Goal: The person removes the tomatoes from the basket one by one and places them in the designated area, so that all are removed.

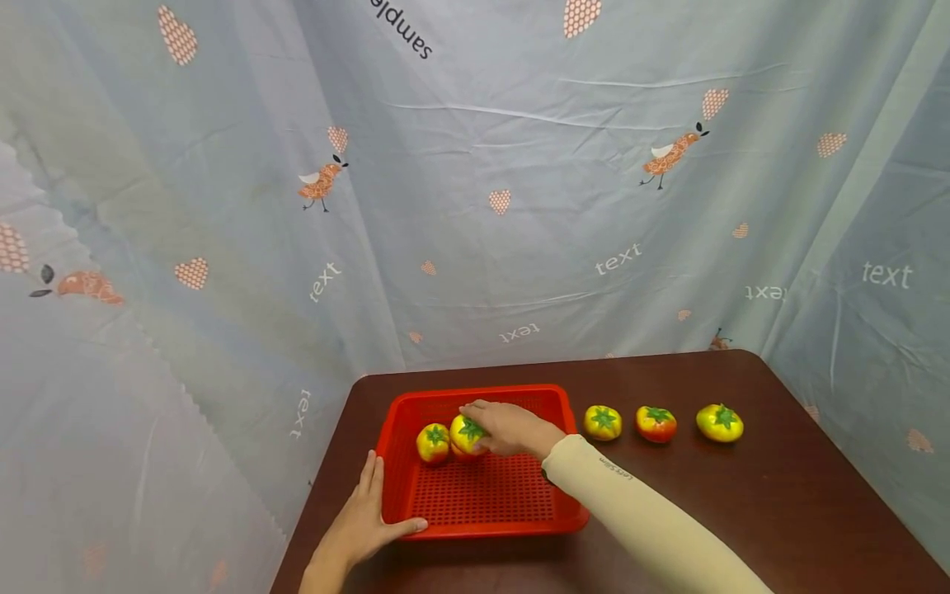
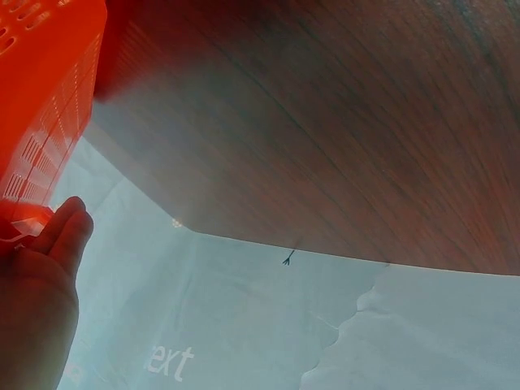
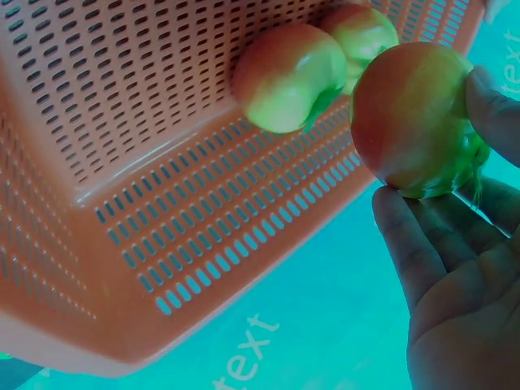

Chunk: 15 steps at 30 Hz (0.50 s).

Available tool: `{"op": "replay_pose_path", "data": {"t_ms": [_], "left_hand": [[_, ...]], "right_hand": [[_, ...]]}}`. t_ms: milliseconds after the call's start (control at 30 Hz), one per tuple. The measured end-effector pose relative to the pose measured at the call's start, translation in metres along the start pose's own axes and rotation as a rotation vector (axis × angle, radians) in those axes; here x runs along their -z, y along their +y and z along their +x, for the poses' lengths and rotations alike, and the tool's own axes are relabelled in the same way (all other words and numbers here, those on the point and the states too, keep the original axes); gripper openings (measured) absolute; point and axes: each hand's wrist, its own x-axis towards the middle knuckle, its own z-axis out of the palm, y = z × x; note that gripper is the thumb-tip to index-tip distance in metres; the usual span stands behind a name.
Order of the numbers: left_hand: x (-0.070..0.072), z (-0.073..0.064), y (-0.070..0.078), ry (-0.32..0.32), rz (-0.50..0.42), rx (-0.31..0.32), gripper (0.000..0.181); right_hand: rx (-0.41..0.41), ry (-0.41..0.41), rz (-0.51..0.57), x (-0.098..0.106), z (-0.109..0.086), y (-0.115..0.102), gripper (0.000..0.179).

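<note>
My right hand (image 1: 508, 427) pinches a yellow-red tomato (image 3: 414, 122) with a green leafy top, thumb on one side and fingertips on the other. It is over the far left part of a red perforated basket (image 1: 512, 495). Inside the basket sit two similar tomatoes; one tomato (image 1: 433, 444) shows at the left, and the other tomato (image 3: 288, 77) is mostly hidden behind the held one in the head view. My left hand (image 1: 359, 516) rests against the basket's near left corner, fingers straight along the outer wall and thumb at the front rim.
Right of the basket, three more tomatoes stand in a row on the dark brown table (image 1: 742, 503): a yellow tomato (image 1: 603, 422), a redder tomato (image 1: 656, 424) and a yellow tomato (image 1: 719, 423). A patterned curtain (image 1: 475, 206) hangs behind the table and along both sides.
</note>
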Motion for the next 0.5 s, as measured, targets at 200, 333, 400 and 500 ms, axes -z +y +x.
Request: {"op": "replay_pose_path", "data": {"t_ms": [200, 333, 400, 500], "left_hand": [[0.000, 0.000, 0.000, -0.004, -0.002, 0.007, 0.130], [0.001, -0.001, 0.001, -0.003, 0.003, 0.008, 0.130], [0.001, 0.000, 0.001, -0.006, 0.006, 0.016, 0.130], [0.000, 0.000, 0.001, -0.002, 0.004, 0.019, 0.131]], "right_hand": [[0.004, 0.016, 0.015, 0.004, -0.005, 0.008, 0.069], [0.002, 0.027, 0.026, 0.006, -0.008, 0.014, 0.069], [-0.001, 0.029, 0.029, 0.008, -0.010, 0.017, 0.069], [0.003, 0.035, 0.035, 0.011, -0.013, 0.022, 0.069]]}}
